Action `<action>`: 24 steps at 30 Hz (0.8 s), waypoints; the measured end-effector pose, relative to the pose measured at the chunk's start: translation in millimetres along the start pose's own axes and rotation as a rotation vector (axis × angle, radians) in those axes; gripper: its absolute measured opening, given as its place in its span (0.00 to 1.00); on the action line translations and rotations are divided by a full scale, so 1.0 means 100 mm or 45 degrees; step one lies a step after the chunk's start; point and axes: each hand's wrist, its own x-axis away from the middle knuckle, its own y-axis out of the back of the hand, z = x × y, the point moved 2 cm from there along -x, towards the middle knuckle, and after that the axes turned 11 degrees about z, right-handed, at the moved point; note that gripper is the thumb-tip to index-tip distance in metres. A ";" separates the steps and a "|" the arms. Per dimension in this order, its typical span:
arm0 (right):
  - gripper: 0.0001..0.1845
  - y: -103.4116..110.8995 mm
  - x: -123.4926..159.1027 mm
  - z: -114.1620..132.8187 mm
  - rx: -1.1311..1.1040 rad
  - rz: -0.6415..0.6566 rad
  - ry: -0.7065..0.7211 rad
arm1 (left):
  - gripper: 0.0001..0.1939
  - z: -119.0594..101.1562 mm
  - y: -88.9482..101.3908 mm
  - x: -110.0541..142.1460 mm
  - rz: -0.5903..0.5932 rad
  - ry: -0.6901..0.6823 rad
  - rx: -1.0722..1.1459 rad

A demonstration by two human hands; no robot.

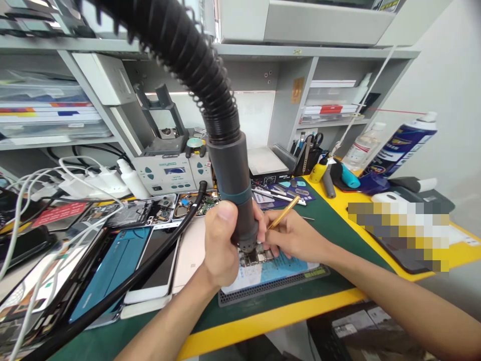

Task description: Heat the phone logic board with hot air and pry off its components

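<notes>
Wrapped around a dark grey hot air gun [229,170], my left hand [221,245] is closed, thumb uppermost. The gun points down, and a black ribbed hose [195,70] rises from its top. Just beneath the nozzle lies a small phone circuit board [261,256], partly covered by the gun and my fingers. My right hand [295,234] pinches slim gold-coloured tweezers [282,214] right beside the nozzle; their tips are hidden behind the fingers. Under the board is a blue and white printed sheet [244,278] on a dark perforated pad [270,285].
Several phones and parts crowd the left, including a blue phone back [112,271] and a white phone [154,260]. A black hose [150,273] crosses them. Behind stands a grey station [169,173]. Bottles and a spray can [402,145] stand at right. White cables [22,210] hang at left.
</notes>
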 end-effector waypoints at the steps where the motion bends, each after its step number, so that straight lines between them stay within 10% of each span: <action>1: 0.02 0.00 0.00 0.00 0.000 -0.001 0.001 | 0.29 0.00 0.00 0.00 0.003 -0.001 0.002; 24: 0.02 0.00 0.00 0.00 0.005 -0.007 0.007 | 0.29 0.01 0.01 0.01 -0.006 0.010 0.011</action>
